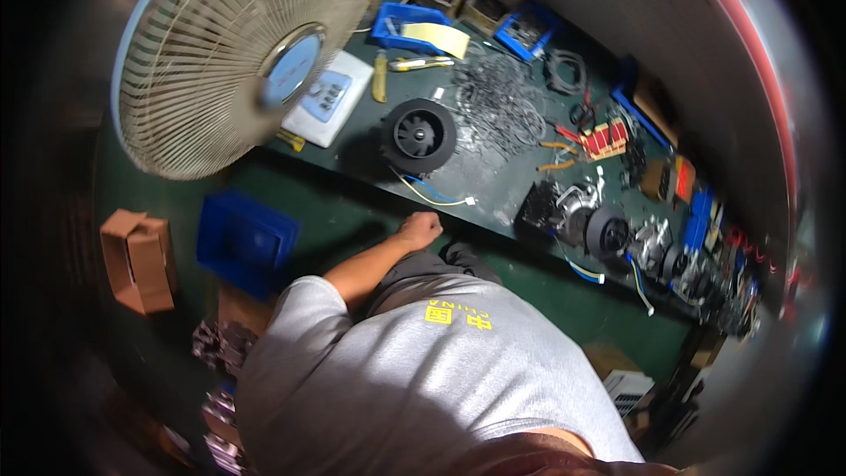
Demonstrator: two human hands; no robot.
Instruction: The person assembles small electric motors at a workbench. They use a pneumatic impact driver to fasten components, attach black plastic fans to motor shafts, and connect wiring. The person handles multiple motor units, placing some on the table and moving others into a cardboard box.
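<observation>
My left hand (421, 229) is curled into a fist over my lap, just short of the workbench's front edge. Nothing sticks out from its fingers. No part of my right hand shows. Closest to the fist on the dark green workbench (489, 203) is a round black blower fan (419, 134) with its impeller facing up. Its blue and pale wires (432, 194) run to a small white connector by the bench edge. More motor assemblies with black impellers (608, 231) and silvery brackets stand in a row to the right, their wires hanging over the edge.
A large caged electric fan (291, 70) looms at upper left beside a white box (339, 101). Black cable pieces (498, 97) are heaped mid-bench, near a yellow-handled tool (380, 78) and blue parts bins (529, 28). A blue crate (247, 238) and cardboard box (141, 256) sit lower left.
</observation>
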